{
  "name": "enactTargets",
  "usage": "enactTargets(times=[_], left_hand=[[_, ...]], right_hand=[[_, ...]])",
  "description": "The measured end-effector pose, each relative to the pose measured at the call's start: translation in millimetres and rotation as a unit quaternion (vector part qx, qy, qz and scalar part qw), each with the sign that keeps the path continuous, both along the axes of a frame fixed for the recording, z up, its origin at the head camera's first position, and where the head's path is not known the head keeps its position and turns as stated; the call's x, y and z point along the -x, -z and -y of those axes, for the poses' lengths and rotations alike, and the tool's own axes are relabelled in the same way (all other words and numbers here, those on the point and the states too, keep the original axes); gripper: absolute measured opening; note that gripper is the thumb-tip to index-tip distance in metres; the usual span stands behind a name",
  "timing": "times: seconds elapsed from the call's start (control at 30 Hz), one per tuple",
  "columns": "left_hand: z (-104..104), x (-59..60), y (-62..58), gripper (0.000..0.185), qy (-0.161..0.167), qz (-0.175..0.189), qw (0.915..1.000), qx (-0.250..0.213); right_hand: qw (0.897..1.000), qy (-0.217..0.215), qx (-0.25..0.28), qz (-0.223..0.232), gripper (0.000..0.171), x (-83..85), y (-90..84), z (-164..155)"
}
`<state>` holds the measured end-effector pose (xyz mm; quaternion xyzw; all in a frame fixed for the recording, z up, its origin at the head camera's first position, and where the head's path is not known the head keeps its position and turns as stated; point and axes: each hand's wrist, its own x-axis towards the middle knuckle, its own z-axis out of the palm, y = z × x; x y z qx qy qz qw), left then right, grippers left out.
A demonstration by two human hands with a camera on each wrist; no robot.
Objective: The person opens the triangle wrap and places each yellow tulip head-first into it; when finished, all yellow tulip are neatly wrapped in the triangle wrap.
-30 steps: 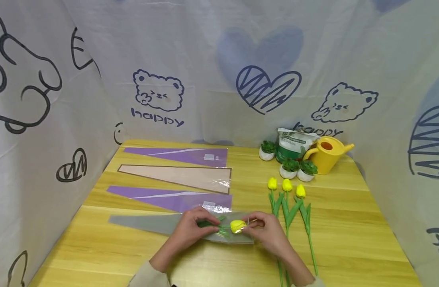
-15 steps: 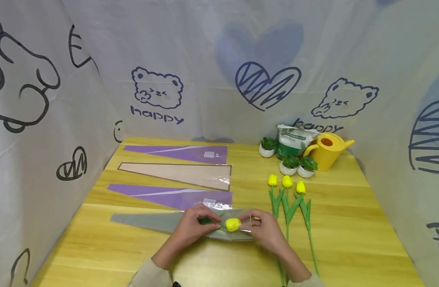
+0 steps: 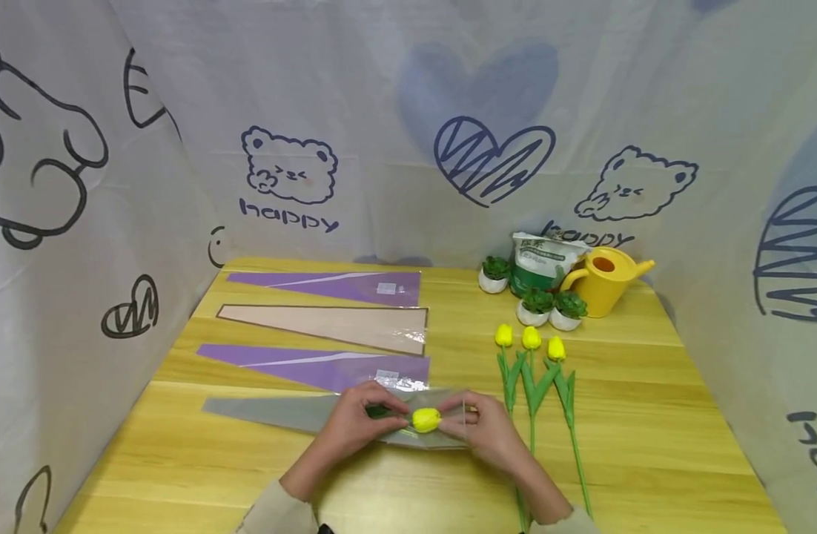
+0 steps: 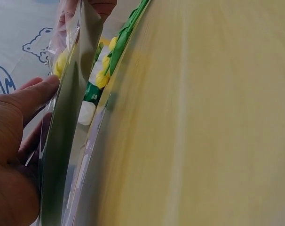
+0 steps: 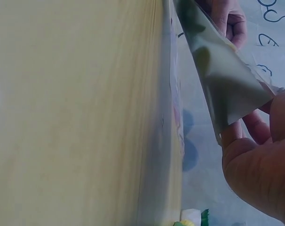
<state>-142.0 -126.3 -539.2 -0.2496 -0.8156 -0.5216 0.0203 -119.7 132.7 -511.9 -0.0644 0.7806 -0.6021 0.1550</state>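
A yellow artificial tulip [image 3: 425,420] lies inside a long tapered grey and clear flower sleeve [image 3: 268,411], its head close to the wide end. My left hand [image 3: 358,419] grips the sleeve around the stem just behind the flower head, thumb and fingers on opposite sides. From the sleeve's mouth, my right hand [image 3: 485,426] reaches in with thumb and fingertips at the tulip's tip. In the left wrist view the sleeve [image 4: 62,136] stands raised off the table, the yellow head [image 4: 60,64] showing through its clear side. The sleeve's grey back [image 5: 222,84] hides the flower in the right wrist view.
Two purple sleeves [image 3: 322,288] and a beige sleeve [image 3: 335,326] lie behind. Three yellow tulips [image 3: 531,337] lie to the right. At the back right stand small potted succulents [image 3: 494,274], a green and white bag [image 3: 542,263] and a yellow watering can [image 3: 605,282].
The tulip has slid left, deeper into the sleeve, towards my left hand. My right fingers have followed it in through the mouth, while my left hand keeps its hold.
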Motion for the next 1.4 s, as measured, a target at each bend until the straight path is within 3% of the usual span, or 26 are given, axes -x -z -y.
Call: enactTargets(times=[0.43, 0.67, 0.77, 1.1, 1.4], left_hand=[[7.8, 1.7, 1.3, 0.019, 0.008, 0.028, 0.9994, 0.016], [10.5, 2.3, 0.5, 0.020, 0.015, 0.028, 0.9992, 0.024], [11.2, 2.0, 1.5, 0.021, 0.017, 0.023, 0.9993, 0.025], [14.0, 0.1, 5.1, 0.028, 0.019, 0.019, 0.9989, 0.037], [15.5, -1.5, 5.8, 0.030, 0.018, 0.009, 0.9983, 0.054]], right_hand=[[1.000, -0.016, -0.019, 0.004, 0.028, -0.1, 0.4, -6.6], [0.998, 0.058, 0.000, 0.005, 0.022, 0.7, -4.0, -15.8], [0.998, 0.064, 0.012, 0.006, 0.027, 1.0, -4.7, -18.8], [0.997, -0.002, -0.059, -0.044, 0.034, 0.3, 1.9, -24.0], [0.994, -0.040, -0.087, -0.046, 0.041, -0.9, 8.0, -22.7]])
